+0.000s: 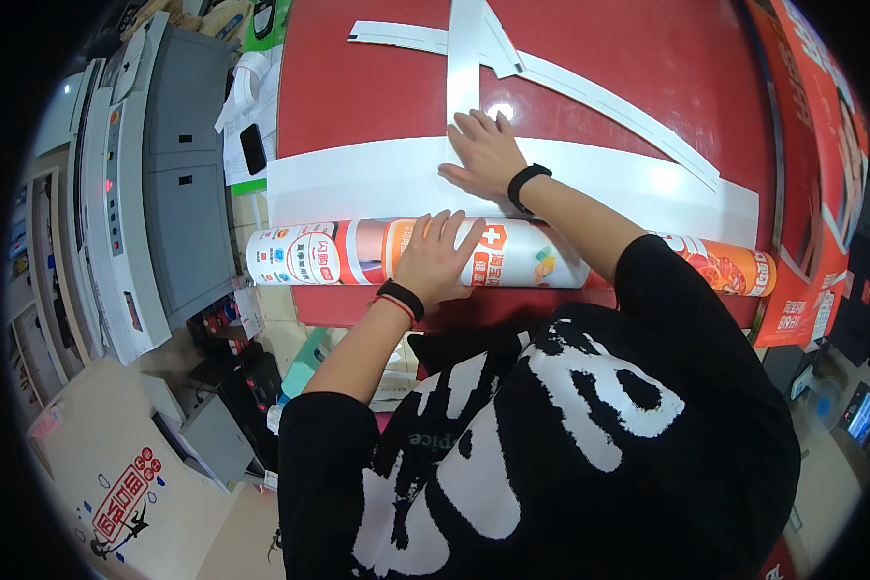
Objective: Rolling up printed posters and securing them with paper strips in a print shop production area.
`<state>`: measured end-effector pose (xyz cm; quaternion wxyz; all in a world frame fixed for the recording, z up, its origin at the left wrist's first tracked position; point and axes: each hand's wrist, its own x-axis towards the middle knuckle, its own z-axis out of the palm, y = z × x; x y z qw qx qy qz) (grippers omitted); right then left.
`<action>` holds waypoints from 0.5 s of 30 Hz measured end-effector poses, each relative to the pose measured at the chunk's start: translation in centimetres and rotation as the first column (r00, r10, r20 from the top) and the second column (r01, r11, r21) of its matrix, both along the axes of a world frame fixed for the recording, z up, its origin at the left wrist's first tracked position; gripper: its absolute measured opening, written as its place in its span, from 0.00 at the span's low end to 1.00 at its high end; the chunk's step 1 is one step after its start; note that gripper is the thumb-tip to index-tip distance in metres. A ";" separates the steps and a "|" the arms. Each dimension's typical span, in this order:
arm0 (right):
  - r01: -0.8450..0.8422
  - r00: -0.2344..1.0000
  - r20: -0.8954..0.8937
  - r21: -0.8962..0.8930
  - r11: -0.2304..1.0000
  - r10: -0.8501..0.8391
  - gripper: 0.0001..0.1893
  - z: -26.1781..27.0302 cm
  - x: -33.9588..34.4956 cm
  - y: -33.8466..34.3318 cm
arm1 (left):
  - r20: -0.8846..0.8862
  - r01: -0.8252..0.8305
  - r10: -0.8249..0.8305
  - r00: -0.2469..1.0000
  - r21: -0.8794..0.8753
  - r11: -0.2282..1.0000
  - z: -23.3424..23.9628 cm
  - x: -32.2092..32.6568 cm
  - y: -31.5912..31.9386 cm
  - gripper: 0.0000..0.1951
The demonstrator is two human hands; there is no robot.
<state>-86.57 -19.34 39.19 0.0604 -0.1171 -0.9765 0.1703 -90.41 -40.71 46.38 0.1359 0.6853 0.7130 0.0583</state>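
Observation:
A roll of printed sheet (551, 254) lies along the near edge of the red table (594, 43), its printed side outward. My left hand (438, 254) rests on top of it with fingers apart. Beyond the roll a flat white stretch of sheet (609, 170) is laid out, and it appears to run into the roll. My right hand (482, 152) lies palm down on that white surface, near the lower end of an upright white strip (464, 58), fingers spread. Other white strips (594, 94) lie crossed farther back on the table.
Papers with a black phone (253, 149) and a white roll of tape or paper (248, 81) lie at the table's left. A large grey machine (188, 145) stands farther left. Orange printed panels (812, 145) line the right edge.

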 end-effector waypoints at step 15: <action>-0.085 0.993 0.079 -0.035 0.996 0.087 0.42 0.0 0.5 -2.1 | -0.014 0.015 -0.015 1.000 0.009 1.000 -0.4 0.0 -0.3 0.52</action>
